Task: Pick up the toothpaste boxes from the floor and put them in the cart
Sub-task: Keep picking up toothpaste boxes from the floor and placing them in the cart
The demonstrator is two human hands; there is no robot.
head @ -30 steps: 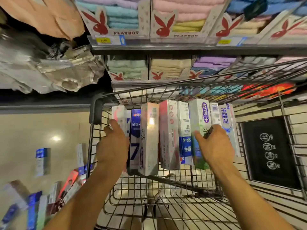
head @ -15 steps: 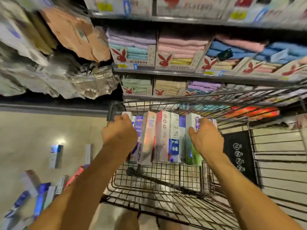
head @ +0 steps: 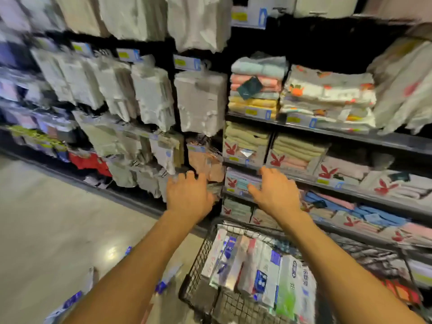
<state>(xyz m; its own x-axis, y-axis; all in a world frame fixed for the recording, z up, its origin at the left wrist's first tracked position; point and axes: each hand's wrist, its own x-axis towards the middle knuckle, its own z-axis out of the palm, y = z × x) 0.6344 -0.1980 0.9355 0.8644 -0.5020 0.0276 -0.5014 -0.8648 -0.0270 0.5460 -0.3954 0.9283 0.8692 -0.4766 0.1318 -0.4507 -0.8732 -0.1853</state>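
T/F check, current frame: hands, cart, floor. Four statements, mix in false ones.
1. The left hand and right hand both hold nothing. True.
2. The cart is empty. False: a row of toothpaste boxes stands in it.
3. Loose boxes lie on the floor left of the cart. True.
4. The right hand grips a towel. False: its fingers are spread, gripping nothing.

Glossy floor, metal wire cart, glossy toothpaste boxes, cloth towels
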